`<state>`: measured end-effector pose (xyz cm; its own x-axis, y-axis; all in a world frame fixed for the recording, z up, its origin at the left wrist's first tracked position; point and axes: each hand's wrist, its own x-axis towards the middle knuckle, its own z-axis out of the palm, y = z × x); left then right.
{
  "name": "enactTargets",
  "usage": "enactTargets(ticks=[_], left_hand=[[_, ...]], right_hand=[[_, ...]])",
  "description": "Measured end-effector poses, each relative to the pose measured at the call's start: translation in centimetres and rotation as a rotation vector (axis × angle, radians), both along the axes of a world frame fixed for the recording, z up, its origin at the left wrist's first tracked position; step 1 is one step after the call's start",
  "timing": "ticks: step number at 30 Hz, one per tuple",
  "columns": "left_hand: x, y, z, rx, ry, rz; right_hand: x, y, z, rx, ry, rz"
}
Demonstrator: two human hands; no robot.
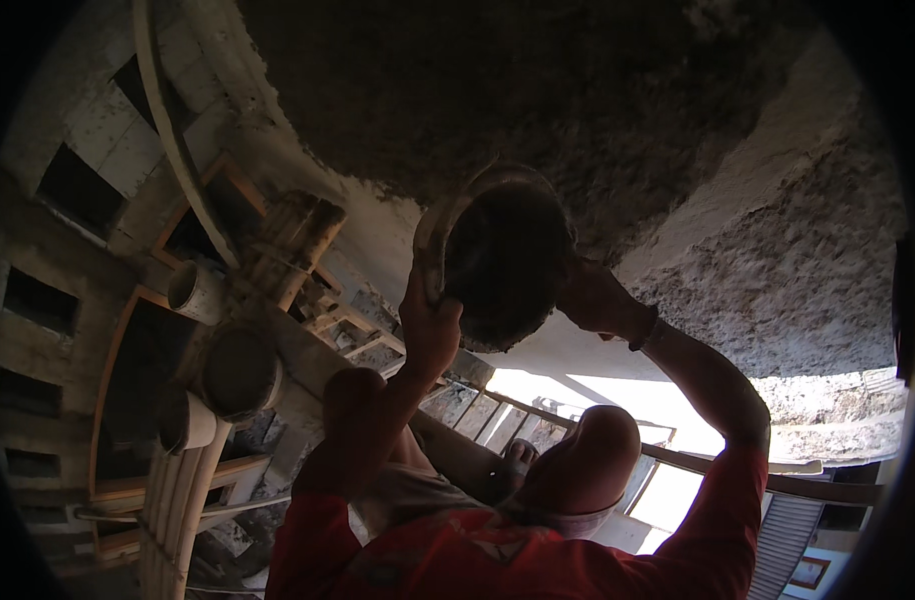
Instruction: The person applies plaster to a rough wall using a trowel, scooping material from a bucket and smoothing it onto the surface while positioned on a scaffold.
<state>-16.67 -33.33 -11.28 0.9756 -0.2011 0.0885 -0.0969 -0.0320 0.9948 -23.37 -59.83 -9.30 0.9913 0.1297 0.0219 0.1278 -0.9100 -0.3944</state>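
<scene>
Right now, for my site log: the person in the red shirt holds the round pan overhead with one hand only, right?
No: the head view shows two hands on the round pan, one hand on its rim, the other hand opposite.

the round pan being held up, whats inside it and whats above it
The round pan shows only its dark underside, so its contents are hidden. A rough grey plastered ceiling spreads above it. A person in a red shirt holds it with both hands.
</scene>
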Motion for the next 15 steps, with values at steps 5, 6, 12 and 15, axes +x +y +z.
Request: enactTargets(ticks=[5,6,12,15], left_hand=[[1.4,1.1,-1.2,-0.065,-0.084,0.038],[1.8,1.4,-1.7,-0.094,-0.073,0.051],[1.2,1.8,0.2,-0.058,0.008,-0.039],[1.6,1.3,-1.2,-0.097,-0.045,-0.021]], right_hand=[[0.7,3.0,-1.2,-0.423,0.053,0.077],[0.0,4.0,-0.4,-0.435,0.064,0.107],[1.5,3.5,3.9,-0.436,-0.031,0.096],[0.8,3.1,0.4,-0.433,-0.134,0.185]])
